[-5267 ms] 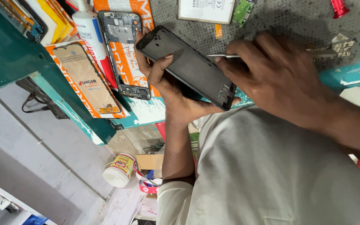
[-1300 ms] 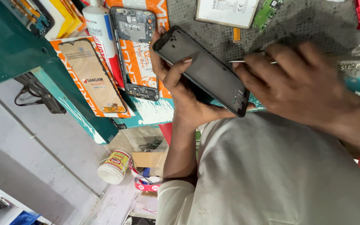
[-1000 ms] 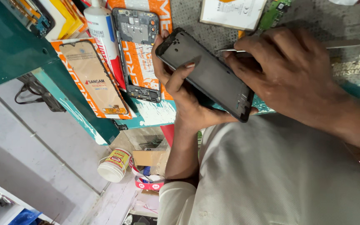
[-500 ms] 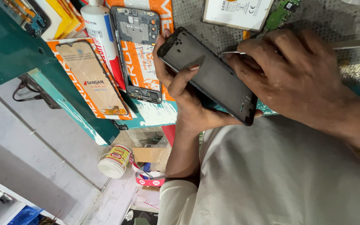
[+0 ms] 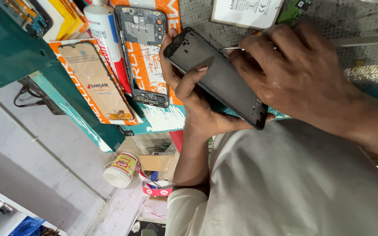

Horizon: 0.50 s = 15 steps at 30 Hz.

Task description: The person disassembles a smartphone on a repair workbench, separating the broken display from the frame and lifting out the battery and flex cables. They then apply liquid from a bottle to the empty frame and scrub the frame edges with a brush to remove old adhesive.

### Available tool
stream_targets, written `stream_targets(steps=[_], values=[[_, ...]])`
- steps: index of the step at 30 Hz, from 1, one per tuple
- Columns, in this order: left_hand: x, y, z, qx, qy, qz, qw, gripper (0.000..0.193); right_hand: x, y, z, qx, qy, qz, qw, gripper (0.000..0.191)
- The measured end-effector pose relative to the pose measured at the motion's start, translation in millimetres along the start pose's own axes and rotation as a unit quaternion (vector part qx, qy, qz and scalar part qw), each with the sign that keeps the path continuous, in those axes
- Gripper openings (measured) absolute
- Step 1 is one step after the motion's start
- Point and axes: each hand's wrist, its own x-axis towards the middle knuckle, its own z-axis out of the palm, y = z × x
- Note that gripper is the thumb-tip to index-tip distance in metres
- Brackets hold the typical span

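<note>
Gripped in the left hand [image 5: 197, 105], one dark phone panel [image 5: 217, 76] — right hand [image 5: 294, 74] pinches one thin metal tool [image 5: 232, 48].

left hand [image 5: 197, 105] grips dark phone frame [image 5: 217, 78]; right hand [image 5: 294, 74] holds tweezers [image 5: 232, 48].

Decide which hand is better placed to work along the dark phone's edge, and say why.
Right. The right hand holds a thin metal tool at the upper edge of the dark phone; the left hand is wrapped around it from below, steadying it.
</note>
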Motion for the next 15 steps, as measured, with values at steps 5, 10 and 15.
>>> stream_targets(steps=[5, 10, 15], values=[[1, -1, -1, -0.007, 0.001, -0.001, 1.000, 0.115, 1, 2, -4, 0.020, 0.026, -0.023, 0.999, 0.038], [2, 0, -1, -0.009, -0.004, -0.001, 1.000, 0.115, 15, 2, 0, -0.026, 0.011, -0.028, 0.999, 0.036], [3, 1, -1, -0.020, 0.003, -0.003, 1.000, 0.114, 14, 3, -3, -0.023, 0.011, -0.048, 0.999, 0.037]])
